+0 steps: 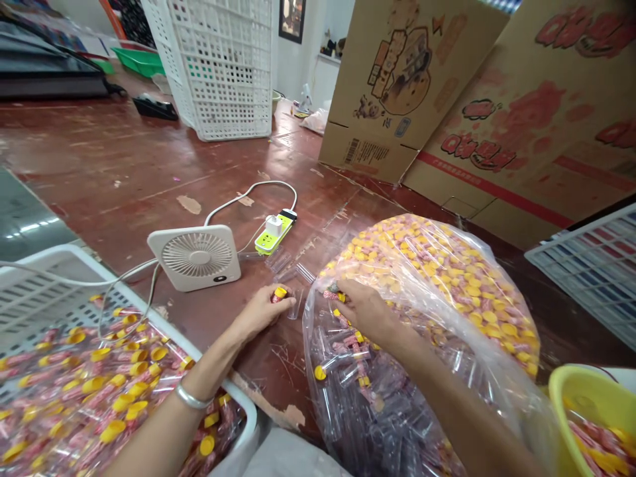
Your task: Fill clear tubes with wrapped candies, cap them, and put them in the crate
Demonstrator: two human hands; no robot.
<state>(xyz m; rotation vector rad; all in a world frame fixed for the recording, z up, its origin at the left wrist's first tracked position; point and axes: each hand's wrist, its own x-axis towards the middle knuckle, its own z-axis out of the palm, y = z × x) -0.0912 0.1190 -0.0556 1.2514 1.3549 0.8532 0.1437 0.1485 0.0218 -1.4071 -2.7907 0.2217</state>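
Observation:
My left hand is closed round a small yellow-capped piece with red showing under the cap. A clear plastic tube stands out at its fingertips; whether the hand grips this too is unclear. At the mouth of a large clear plastic bag, my right hand pinches a small pink-and-white piece with yellow by it. Empty clear tubes fill the bag's near part, with some yellow-capped pink pieces among them. Many more yellow-capped pieces lie in its far part.
A white basket of filled, yellow-capped tubes stands at left. Beyond my left hand are a white fan, a power strip and loose clear tubes. Cardboard boxes and a yellow bucket stand at right.

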